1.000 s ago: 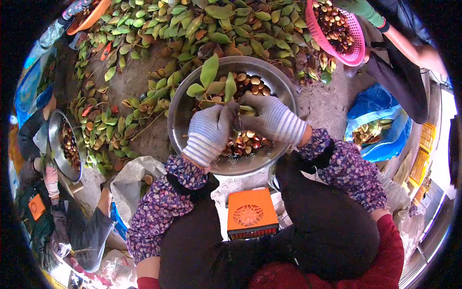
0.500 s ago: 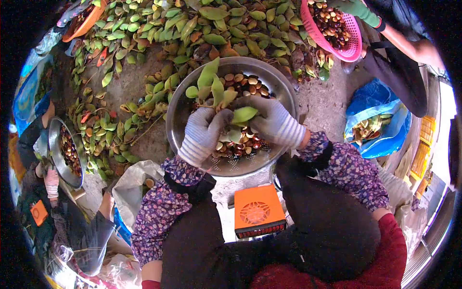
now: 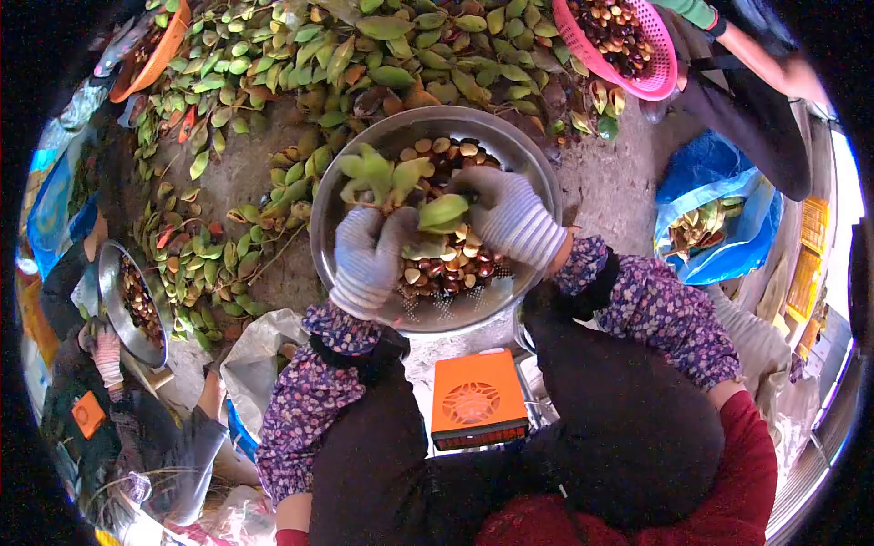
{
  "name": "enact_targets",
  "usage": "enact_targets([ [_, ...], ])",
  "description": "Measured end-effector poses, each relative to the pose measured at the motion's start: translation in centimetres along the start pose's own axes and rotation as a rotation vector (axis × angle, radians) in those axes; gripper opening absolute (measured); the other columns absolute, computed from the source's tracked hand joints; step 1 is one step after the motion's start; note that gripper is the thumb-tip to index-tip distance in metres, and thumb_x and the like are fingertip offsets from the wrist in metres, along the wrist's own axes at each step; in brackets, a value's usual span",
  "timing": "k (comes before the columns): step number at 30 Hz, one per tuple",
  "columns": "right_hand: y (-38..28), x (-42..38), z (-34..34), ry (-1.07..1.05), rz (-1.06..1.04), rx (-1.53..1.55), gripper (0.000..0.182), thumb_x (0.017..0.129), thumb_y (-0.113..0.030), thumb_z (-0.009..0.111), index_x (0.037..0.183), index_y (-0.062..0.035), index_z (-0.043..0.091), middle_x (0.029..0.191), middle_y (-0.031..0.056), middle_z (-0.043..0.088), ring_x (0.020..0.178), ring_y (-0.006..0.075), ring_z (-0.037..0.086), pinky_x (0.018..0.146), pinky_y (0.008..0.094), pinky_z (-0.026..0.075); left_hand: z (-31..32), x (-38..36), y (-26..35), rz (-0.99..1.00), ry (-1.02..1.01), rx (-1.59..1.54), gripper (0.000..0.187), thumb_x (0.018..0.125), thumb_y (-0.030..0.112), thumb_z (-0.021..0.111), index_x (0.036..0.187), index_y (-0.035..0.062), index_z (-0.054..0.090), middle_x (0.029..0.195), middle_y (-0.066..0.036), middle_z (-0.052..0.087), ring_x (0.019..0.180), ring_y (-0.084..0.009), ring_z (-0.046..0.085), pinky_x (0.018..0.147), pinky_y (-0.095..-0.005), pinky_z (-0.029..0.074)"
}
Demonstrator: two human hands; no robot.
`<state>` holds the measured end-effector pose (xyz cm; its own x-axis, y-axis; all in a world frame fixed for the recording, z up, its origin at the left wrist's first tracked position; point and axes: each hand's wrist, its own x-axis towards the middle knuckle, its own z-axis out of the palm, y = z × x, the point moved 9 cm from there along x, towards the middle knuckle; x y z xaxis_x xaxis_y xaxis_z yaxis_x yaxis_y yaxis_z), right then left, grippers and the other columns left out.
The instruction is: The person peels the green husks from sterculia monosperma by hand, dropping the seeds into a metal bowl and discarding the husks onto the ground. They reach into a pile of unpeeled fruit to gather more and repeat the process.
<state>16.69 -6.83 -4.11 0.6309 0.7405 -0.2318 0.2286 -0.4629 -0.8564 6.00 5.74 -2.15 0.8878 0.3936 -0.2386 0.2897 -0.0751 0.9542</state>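
Observation:
My left hand (image 3: 366,259), in a white-and-grey knit glove, is closed around a sprig of green seed pods (image 3: 371,173). One larger pod (image 3: 443,214) from that cluster points toward my right hand. My right hand (image 3: 517,217), gloved likewise, has curled fingers just right of that pod; whether the fingertips touch it or hold anything is hidden. Both hands are over a metal basin (image 3: 546,168) with a perforated bottom. Dark brown seeds with pale ends (image 3: 446,273) lie inside it.
Leafy green pods (image 3: 391,77) cover the ground ahead. Seeds fill a pink basket (image 3: 669,77) beside a co-worker's arm (image 3: 760,64). A blue bag (image 3: 719,164) of husks lies right; another metal basin (image 3: 114,282) stands left near a co-worker's gloved hand (image 3: 106,355). An orange fan-like box (image 3: 478,391) sits between my knees.
The sprig in my left hand has tilted and moved left and down, partly blurred. My right hand has drawn slightly back from the larger pod. The camera view has shifted a little.

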Motion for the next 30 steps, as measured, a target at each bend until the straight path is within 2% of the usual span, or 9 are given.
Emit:
enact_targets([
  [1, 1.2, -0.4, -0.5, -0.027, 0.11, 0.016, 0.027, 0.074, 0.001, 0.054, 0.1, 0.0025, 0.059, 0.084, 0.0122, 0.063, 0.08, 0.0174, 0.059, 0.073, 0.0294, 0.048, -0.1, 0.2, 0.2, 0.001, -0.005, 0.001, 0.023, 0.084, 0.01, 0.056, 0.104, -0.0027, 0.059, 0.094, -0.015, 0.063, 0.082, -0.022, 0.06, 0.073, -0.0287, 0.046],
  [4, -0.2, -0.4, -1.6, -0.098, -0.051, 0.047, 0.021, 0.081, -0.007, 0.055, 0.1, 0.0017, 0.06, 0.077, 0.0075, 0.06, 0.071, 0.0135, 0.056, 0.064, 0.0279, 0.047, -1.0, -0.3, 3.9, 0.49, 0.041, 0.282, 0.028, 0.079, 0.004, 0.056, 0.107, -0.0014, 0.058, 0.095, -0.017, 0.062, 0.084, -0.0297, 0.061, 0.072, -0.033, 0.048],
  [6, 0.9, -1.0, -1.8, -0.18, 0.278, 0.313, 0.021, 0.088, -0.017, 0.054, 0.098, 0.0004, 0.06, 0.074, 0.0034, 0.057, 0.068, 0.0105, 0.053, 0.061, 0.026, 0.045, -0.2, -0.5, 3.9, 0.507, 0.005, 0.311, 0.03, 0.077, 0.003, 0.057, 0.107, -0.0005, 0.058, 0.094, -0.017, 0.061, 0.084, -0.0322, 0.061, 0.073, -0.0348, 0.048],
  [9, 0.3, 0.4, -1.5, -0.216, 0.293, 0.284, 0.023, 0.09, -0.022, 0.053, 0.096, -0.0009, 0.06, 0.071, -0.0012, 0.052, 0.064, 0.0089, 0.049, 0.057, 0.0259, 0.043, 1.0, -0.5, 4.4, 0.548, -0.058, 0.387, 0.033, 0.074, 0.003, 0.058, 0.107, 0.0017, 0.058, 0.095, -0.017, 0.06, 0.084, -0.0354, 0.06, 0.072, -0.0377, 0.048],
  [13, -2.4, 0.9, -1.8, -0.155, -0.043, -0.464, 0.042, 0.085, -0.042, 0.055, 0.096, -0.0011, 0.057, 0.085, 0.022, 0.06, 0.078, 0.0368, 0.06, 0.066, 0.0409, 0.047, 2.7, -0.1, 4.3, 0.579, -0.16, 0.461, 0.035, 0.073, 0.008, 0.06, 0.108, 0.0057, 0.057, 0.098, -0.017, 0.059, 0.084, -0.0363, 0.059, 0.069, -0.0403, 0.049],
  [17, -3.5, 0.7, -2.2, -0.118, -0.094, -0.48, 0.038, 0.086, -0.039, 0.055, 0.098, -0.0026, 0.056, 0.089, 0.0203, 0.06, 0.079, 0.0363, 0.06, 0.068, 0.0404, 0.047, 3.6, -1.0, 4.2, 0.591, -0.184, 0.664, 0.032, 0.075, 0.018, 0.061, 0.104, 0.0054, 0.058, 0.093, -0.016, 0.059, 0.078, -0.0348, 0.059, 0.063, -0.0415, 0.048],
  [21, -3.0, -0.4, -1.7, -0.331, 0.132, 0.324, 0.027, 0.091, -0.03, 0.052, 0.093, -0.0036, 0.056, 0.067, 0.001, 0.052, 0.062, 0.0097, 0.051, 0.055, 0.0268, 0.043, 5.1, -0.8, 5.8, 0.58, -0.281, 0.762, 0.029, 0.077, 0.023, 0.06, 0.1, 0.0054, 0.058, 0.087, -0.015, 0.06, 0.074, -0.0325, 0.059, 0.061, -0.0417, 0.047],
  [24, -1.6, -1.3, -1.9, -0.303, 0.314, 0.266, 0.027, 0.089, -0.026, 0.056, 0.093, 0.0, 0.059, 0.08, 0.0028, 0.058, 0.07, 0.0084, 0.051, 0.061, 0.0254, 0.044, 5.9, -1.2, 7.3, 0.57, -0.353, 0.917, 0.028, 0.078, 0.022, 0.06, 0.101, 0.0063, 0.058, 0.089, -0.015, 0.06, 0.076, -0.0329, 0.059, 0.062, -0.0424, 0.047],
  [30, -10.3, -3.0, -7.1, -0.085, -0.085, 0.438, 0.025, 0.085, -0.016, 0.061, 0.104, -0.0004, 0.06, 0.089, 0.0066, 0.064, 0.078, 0.0116, 0.056, 0.071, 0.0284, 0.048, 4.3, -2.2, 13.3, 0.466, -0.216, 0.663, 0.03, 0.078, 0.017, 0.061, 0.104, 0.0039, 0.058, 0.09, -0.018, 0.061, 0.085, -0.0349, 0.059, 0.072, -0.0408, 0.047],
])
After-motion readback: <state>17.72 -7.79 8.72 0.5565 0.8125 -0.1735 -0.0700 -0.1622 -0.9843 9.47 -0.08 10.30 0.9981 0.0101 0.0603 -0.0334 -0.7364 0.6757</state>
